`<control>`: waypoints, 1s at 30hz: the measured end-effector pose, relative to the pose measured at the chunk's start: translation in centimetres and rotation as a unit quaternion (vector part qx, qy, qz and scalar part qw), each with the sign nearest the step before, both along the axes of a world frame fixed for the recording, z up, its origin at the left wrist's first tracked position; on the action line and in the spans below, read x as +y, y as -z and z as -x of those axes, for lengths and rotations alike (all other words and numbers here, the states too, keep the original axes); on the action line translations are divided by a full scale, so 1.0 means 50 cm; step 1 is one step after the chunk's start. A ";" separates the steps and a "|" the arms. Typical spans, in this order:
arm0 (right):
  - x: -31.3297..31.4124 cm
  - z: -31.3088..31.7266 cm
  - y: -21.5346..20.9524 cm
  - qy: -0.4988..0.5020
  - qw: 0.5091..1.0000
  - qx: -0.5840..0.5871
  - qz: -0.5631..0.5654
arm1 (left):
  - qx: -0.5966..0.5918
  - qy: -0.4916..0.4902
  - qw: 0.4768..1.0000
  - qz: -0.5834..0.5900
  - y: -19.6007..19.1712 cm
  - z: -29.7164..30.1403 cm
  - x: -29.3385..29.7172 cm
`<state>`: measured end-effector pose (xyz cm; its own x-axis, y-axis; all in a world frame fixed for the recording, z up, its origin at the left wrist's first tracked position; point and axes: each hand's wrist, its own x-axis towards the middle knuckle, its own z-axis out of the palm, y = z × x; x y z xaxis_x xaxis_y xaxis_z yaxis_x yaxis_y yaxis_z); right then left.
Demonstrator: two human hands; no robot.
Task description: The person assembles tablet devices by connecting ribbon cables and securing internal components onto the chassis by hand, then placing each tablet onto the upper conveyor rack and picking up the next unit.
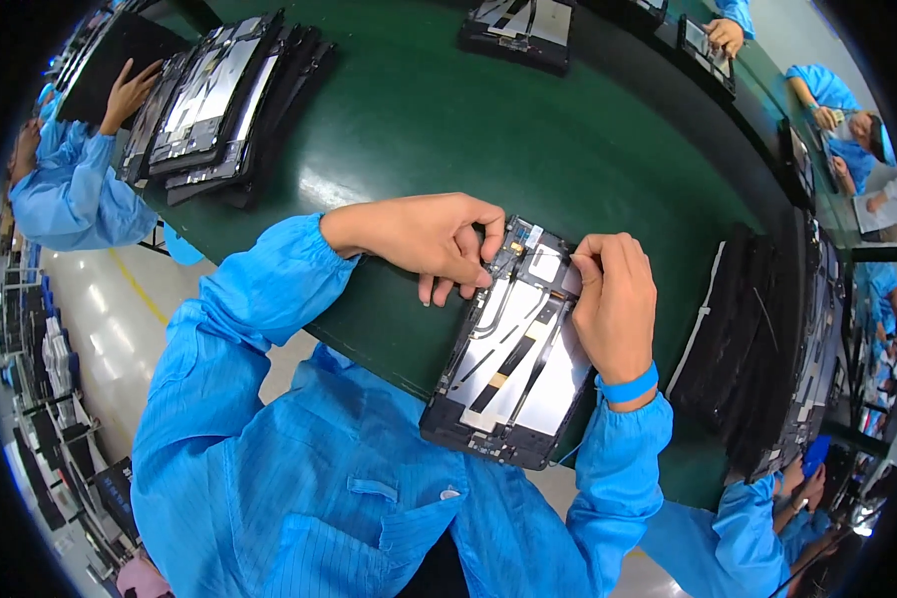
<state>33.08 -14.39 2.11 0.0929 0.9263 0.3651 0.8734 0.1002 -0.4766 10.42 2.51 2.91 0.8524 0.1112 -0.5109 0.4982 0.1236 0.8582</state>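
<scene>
An opened tablet (533,344) lies tilted at the near edge of the green table, its inside facing up. Silver battery panels, black flat cables and a circuit board along its far end are exposed. My left hand (434,239) is at the board's left edge, fingers curled and thumb and forefinger closed on the tablet's rim. Opposite it, my right hand (618,299) grips the upper right edge between thumb and bent fingers. Any small part under these fingertips is hidden. A blue band (629,387) circles my right wrist.
Stacked opened tablets (214,100) stand at the far left, beside a co-worker's hand (130,93). Another opened tablet (518,30) lies at the far side. Black panels (738,339) stand in a row on the right. A dark rail (688,115) runs behind; co-workers sit beyond it.
</scene>
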 end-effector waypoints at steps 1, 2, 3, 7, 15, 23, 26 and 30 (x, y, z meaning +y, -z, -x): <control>-0.006 0.001 -0.005 -0.006 1.000 0.012 0.000 | 0.001 0.000 1.000 0.002 0.002 -0.001 0.000; -0.011 0.004 -0.011 -0.006 1.000 0.013 0.001 | -0.002 -0.007 1.000 0.013 0.005 -0.004 -0.001; -0.013 0.004 -0.017 -0.005 0.999 0.038 0.001 | -0.007 -0.015 1.000 0.023 0.007 -0.007 0.001; -0.031 -0.006 -0.034 -0.007 0.996 0.083 0.010 | 0.005 -0.034 0.999 0.035 0.007 -0.009 -0.012; -0.053 -0.009 -0.021 0.030 0.988 0.150 0.032 | -0.017 -0.050 0.998 0.026 0.007 -0.007 -0.025; -0.051 -0.015 -0.036 0.019 0.972 0.218 0.089 | -0.083 -0.071 0.993 -0.037 0.016 0.002 -0.051; -0.054 -0.027 -0.043 0.002 0.964 0.212 0.158 | -0.151 -0.061 0.976 -0.145 0.041 0.015 -0.060; -0.066 -0.037 -0.057 -0.022 0.958 0.225 0.175 | -0.200 -0.093 0.951 -0.218 0.047 0.021 -0.081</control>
